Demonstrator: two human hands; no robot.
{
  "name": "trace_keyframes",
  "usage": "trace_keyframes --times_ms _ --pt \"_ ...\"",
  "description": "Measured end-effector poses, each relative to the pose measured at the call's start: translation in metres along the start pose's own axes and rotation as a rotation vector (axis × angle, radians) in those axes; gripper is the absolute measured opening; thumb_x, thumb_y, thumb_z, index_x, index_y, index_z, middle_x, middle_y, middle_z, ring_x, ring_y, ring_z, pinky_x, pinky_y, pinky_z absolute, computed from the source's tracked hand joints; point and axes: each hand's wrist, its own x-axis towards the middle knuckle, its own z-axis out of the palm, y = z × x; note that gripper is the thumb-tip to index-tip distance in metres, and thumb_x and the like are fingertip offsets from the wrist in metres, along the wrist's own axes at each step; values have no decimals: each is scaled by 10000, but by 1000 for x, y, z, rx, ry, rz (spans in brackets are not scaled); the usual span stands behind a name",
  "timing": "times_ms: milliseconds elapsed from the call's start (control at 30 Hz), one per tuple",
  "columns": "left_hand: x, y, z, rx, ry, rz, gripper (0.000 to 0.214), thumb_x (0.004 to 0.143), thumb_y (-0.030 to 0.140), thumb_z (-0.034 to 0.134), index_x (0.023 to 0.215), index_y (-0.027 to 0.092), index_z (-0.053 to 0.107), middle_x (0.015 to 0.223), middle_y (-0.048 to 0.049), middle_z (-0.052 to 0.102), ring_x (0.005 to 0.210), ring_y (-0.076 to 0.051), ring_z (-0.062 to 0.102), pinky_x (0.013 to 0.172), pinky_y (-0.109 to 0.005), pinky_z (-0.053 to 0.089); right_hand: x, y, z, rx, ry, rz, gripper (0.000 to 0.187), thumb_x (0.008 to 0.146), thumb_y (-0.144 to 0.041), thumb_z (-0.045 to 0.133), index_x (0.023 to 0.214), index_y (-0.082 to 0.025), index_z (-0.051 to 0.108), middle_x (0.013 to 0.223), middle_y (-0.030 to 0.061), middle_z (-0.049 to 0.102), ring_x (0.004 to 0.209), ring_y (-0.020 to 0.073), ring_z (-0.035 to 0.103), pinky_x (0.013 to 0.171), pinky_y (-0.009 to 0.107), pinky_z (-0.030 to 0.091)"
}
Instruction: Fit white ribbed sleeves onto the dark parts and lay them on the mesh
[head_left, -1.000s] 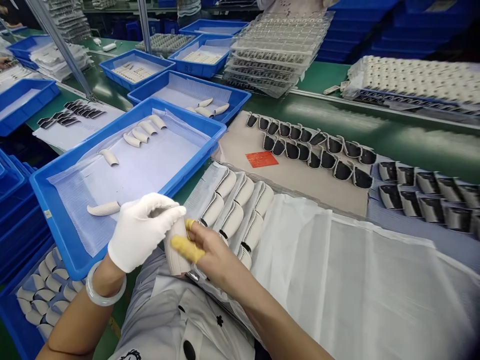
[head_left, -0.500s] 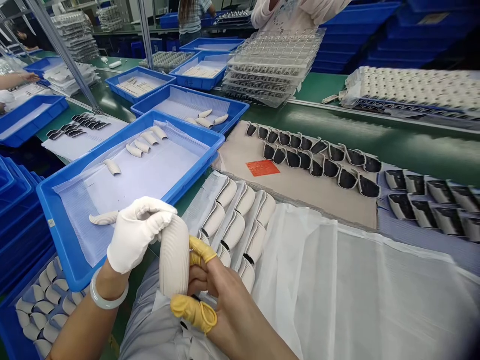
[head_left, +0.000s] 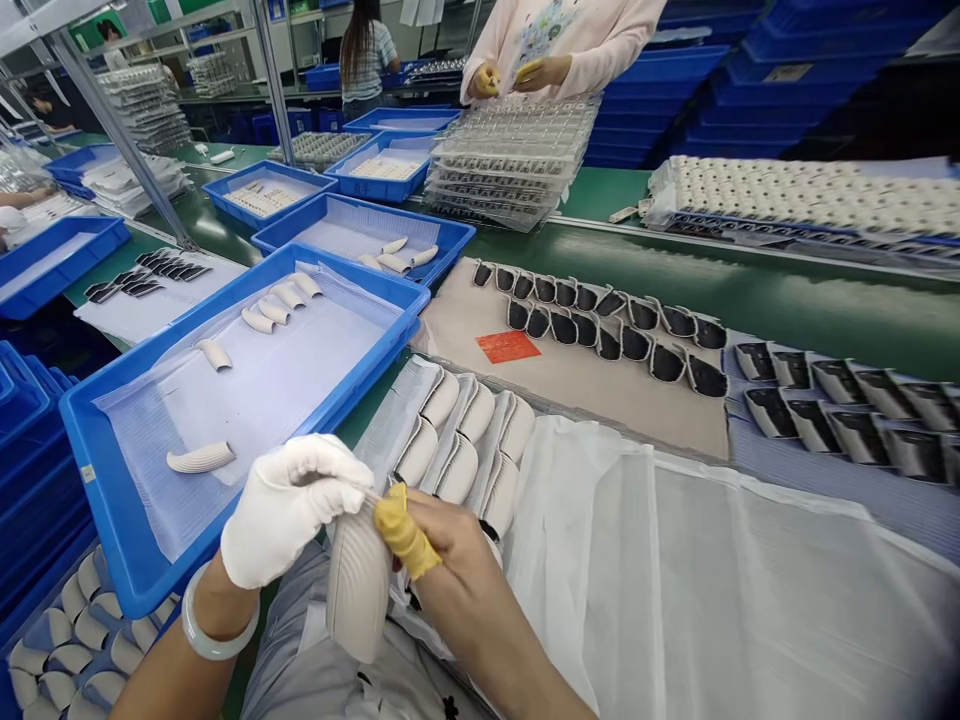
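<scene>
A curved, ribbed cream shell piece (head_left: 358, 590) hangs upright in front of my lap, its ribbed outer face towards me. My left hand (head_left: 289, 512), in a white glove, pinches its upper end between thumb and fingers. At the same upper edge, my right hand (head_left: 450, 550) has closed its fingers, with a yellow finger cot showing on one. Whether those fingers hold the rim or something small there, I cannot make out. Close behind the hands lie rows of similar shells (head_left: 457, 470) between white sheets. Left of them a blue tray (head_left: 97, 540) holds several ribbed pieces (head_left: 201, 458).
Dark-lined parts (head_left: 667, 360) lie in rows on a beige mat (head_left: 637, 420) beside a red card (head_left: 508, 347). White sheeting (head_left: 720, 580) covers the right foreground. Beyond the green conveyor (head_left: 750, 265), a co-worker (head_left: 555, 50) stands behind stacked clear trays (head_left: 510, 160).
My right hand has moved up from the shell's side and lower end to its top edge, beside the left fingers. The shell sits slightly lower, and the view has tilted up a little.
</scene>
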Motion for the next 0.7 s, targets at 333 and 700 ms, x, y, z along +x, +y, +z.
trace_keyframes --times_ms 333,700 --pt "9 -26 9 -401 121 -158 244 840 455 571 765 224 555 664 18 541 548 -101 478 503 -225 420 -15 3 7 -97 -50 -146 308 781 -465 663 771 -218 479 753 -6 452 664 151 452 574 270 398" --pt "10 -43 26 -529 137 -347 317 792 494 596 699 219 469 604 35 405 515 -93 417 487 -230 436 -5 -6 8 148 22 -46 333 831 -451 605 639 -212 472 659 -22 419 592 124 394 544 259 371"
